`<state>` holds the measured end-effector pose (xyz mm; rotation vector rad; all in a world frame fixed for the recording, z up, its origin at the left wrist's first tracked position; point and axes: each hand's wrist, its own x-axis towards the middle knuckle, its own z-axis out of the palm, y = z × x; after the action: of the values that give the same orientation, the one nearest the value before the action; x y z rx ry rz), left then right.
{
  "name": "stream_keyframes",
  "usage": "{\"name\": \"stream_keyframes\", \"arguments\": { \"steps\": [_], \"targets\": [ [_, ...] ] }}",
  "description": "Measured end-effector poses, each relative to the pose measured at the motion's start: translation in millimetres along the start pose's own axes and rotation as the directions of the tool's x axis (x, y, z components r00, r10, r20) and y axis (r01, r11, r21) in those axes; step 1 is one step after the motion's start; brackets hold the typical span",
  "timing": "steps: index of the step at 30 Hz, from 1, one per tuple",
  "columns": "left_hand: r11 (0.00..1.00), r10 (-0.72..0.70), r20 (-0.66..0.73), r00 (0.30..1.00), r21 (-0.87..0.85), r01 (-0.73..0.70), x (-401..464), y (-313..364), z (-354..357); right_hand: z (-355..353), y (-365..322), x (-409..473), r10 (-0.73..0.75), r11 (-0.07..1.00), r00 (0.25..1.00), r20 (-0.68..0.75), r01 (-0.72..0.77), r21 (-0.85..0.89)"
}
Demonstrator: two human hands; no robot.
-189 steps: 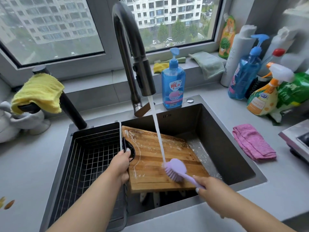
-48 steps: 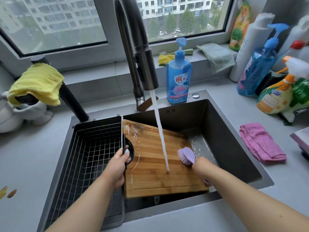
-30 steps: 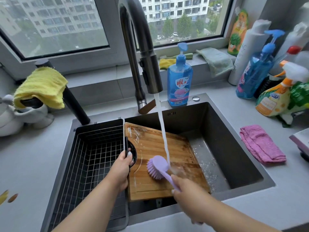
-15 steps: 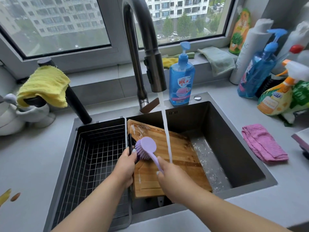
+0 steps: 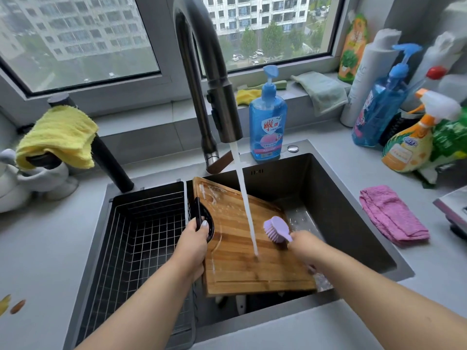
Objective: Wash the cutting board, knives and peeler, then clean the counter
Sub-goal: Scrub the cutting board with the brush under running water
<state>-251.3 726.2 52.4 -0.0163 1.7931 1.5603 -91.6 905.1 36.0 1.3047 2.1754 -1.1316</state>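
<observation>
At the centre of the frame, the wooden cutting board [image 5: 252, 248] is tilted in the sink [image 5: 358, 218] under running water [image 5: 246, 205]. Its black handle [image 5: 202, 221] is gripped by the left hand [image 5: 192, 246]; a purple brush [image 5: 276, 229] is gripped by the right hand [image 5: 304, 245] at the board's right edge.

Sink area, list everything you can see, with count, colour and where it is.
cutting board: 1, brown wood, tilted in the sink under the water stream
brush: 1, lilac, on the board's right side
sink: 1, dark steel
wire basket: 1, black, sink's left part
faucet: 1, dark, running
soap bottle: 1, blue, behind sink
pink cloth: 1, counter right
yellow cloth: 1, draped left
spray bottles: several, right corner
left hand: grips board's left edge
right hand: holds brush
</observation>
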Motion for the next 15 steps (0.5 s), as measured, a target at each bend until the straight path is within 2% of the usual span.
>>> {"name": "stream_keyframes", "arguments": {
  "steps": [2,6,8,11,12,15],
  "targets": [
    [1.000,-0.002,-0.002,1.000,0.016,0.002,-1.0,1.7,3.8,-4.2,-11.8,18.5,-0.022,0.996,0.999,-0.026,0.024,0.081],
    [1.000,-0.013,-0.020,1.000,0.018,0.014,0.1,3.3,7.3,-10.4,-44.7,21.3,-0.167,0.948,0.986,-0.016,0.165,0.274],
    [0.999,-0.017,-0.018,1.000,0.038,0.018,-0.1,3.2,7.4,-14.3,-42.2,30.5,-0.144,0.954,0.989,-0.020,0.144,0.262],
    [0.999,-0.026,-0.035,0.999,0.041,0.028,-1.1,3.3,5.8,-19.9,-31.5,43.4,0.009,0.986,0.998,-0.056,0.000,0.166],
    [0.998,-0.027,-0.048,0.998,0.057,0.030,-1.0,3.8,5.2,-19.9,-32.2,44.6,-0.002,0.985,0.998,-0.057,0.012,0.175],
    [0.996,-0.041,-0.073,0.996,0.070,0.047,2.8,1.7,2.4,-12.9,-49.9,28.6,-0.174,0.969,0.984,-0.024,0.175,0.176]
  ]
}}
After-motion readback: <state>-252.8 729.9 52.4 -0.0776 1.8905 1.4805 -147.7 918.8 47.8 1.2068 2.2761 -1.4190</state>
